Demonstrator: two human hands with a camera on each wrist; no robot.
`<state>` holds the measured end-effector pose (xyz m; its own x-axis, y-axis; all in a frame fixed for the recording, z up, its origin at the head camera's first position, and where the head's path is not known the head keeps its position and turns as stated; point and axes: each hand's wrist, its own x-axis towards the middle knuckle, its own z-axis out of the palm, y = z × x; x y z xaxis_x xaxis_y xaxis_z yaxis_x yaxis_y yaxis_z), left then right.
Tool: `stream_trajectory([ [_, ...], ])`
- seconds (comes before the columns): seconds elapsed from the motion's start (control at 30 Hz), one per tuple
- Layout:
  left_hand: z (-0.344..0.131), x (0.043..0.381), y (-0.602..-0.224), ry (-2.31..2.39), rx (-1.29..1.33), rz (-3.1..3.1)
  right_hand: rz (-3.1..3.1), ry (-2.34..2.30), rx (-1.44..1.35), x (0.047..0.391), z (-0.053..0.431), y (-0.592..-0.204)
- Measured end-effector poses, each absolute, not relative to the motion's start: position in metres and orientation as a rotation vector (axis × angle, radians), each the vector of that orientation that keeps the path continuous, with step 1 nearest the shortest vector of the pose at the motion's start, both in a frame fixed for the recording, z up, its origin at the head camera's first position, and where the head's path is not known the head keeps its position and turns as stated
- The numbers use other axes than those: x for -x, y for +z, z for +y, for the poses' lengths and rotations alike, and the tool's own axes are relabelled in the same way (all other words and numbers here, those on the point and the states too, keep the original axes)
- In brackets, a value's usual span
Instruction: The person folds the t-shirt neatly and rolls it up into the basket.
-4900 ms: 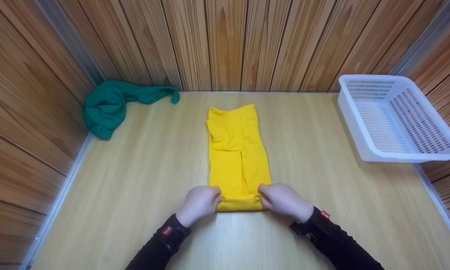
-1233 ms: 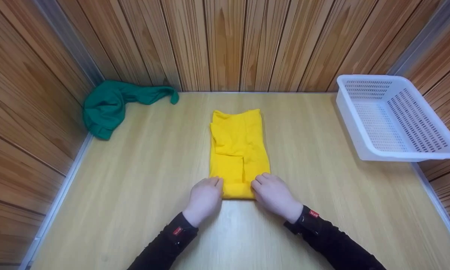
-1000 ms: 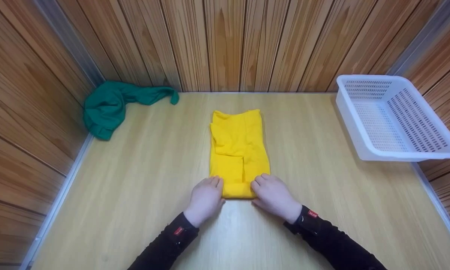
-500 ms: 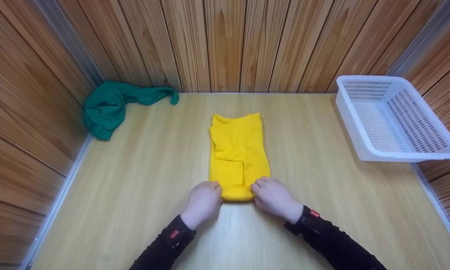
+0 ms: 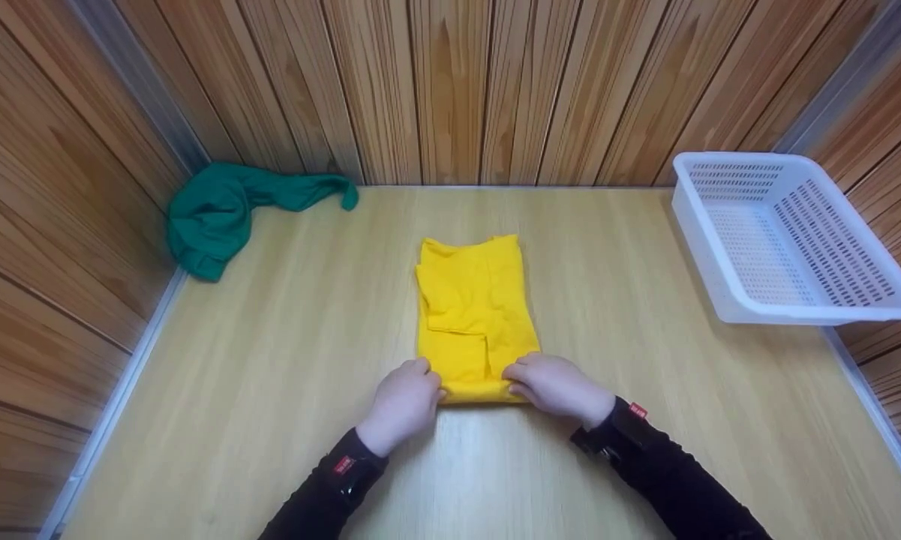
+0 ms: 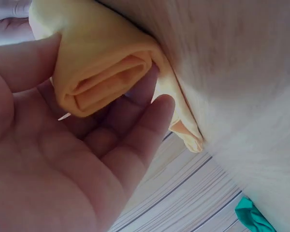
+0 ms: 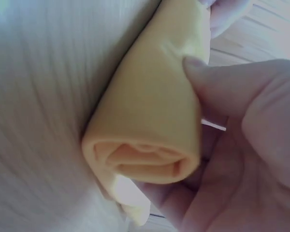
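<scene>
A yellow folded garment (image 5: 471, 300) lies lengthwise on the table, its near end turned into a flat roll. At the left end of that roll (image 6: 101, 63), my left hand (image 5: 405, 397) grips it, thumb on the near side and fingers curled round the other side. My right hand (image 5: 559, 384) holds the opposite end of the roll (image 7: 150, 111) the same way. Both wrist views show layers of cloth coiled inside the roll's ends. Beyond the hands, the rest of the garment is spread flat, with a folded flap on top.
A crumpled green cloth (image 5: 214, 217) lies in the back left corner against the wall. At the back right stands a white perforated basket (image 5: 735, 292). Wooden panel walls (image 5: 450, 90) enclose the table (image 5: 292, 322) on three sides.
The garment's near end has been rolled further, so its flat part is shorter and the roll thicker. The far edge has slid toward me. Both hands have stayed at the roll's ends.
</scene>
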<state>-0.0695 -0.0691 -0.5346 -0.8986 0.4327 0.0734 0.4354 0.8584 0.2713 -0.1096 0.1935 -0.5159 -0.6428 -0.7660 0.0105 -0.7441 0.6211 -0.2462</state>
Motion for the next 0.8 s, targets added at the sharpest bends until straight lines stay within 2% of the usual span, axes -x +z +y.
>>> stream_trajectory([
  [0.27, -0.069, 0.077, -0.539, -0.500, 0.667, -2.941, 2.723, -0.374, 1.194, 0.123, 0.192, -0.518],
  [0.53, -0.063, 0.080, -0.539, -0.426, 0.589, -2.868, 2.974, -0.330, 1.190, 0.124, 0.189, -0.521],
  [0.8, -0.058, 0.076, -0.538, -0.226, 0.639, -2.778, 3.114, -0.322, 1.361, 0.114, 0.182, -0.522],
])
